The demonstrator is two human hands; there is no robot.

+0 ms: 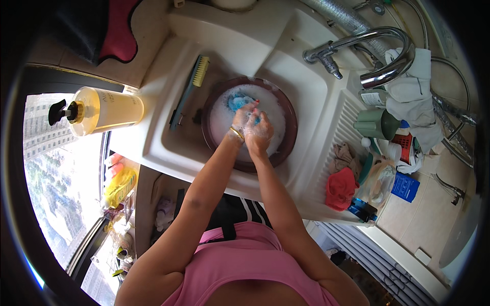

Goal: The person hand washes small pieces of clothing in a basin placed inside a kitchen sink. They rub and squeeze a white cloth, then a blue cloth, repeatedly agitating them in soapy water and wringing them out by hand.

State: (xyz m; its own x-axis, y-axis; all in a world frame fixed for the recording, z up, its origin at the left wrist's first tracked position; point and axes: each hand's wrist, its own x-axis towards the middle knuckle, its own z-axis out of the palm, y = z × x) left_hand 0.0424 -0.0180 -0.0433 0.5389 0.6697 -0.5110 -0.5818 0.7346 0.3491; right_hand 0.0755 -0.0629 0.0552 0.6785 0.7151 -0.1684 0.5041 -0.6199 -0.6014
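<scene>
My left hand, with a gold bracelet at its wrist, grips a wet blue cloth over a round brown basin. Suds coat both hands. Pressed close beside it, my right hand is closed, and a bit of the same blue shows between its fingers. Part of the cloth spreads beyond my left knuckles on the foam; the rest is hidden by my hands and the suds. White foamy water fills much of the basin, which sits inside a cream sink.
A scrub brush lies left in the sink. A pump bottle stands on the left rim. The chrome faucet arches at upper right. Along the ribbed right ledge are a red cloth, a brown cloth and a green cup.
</scene>
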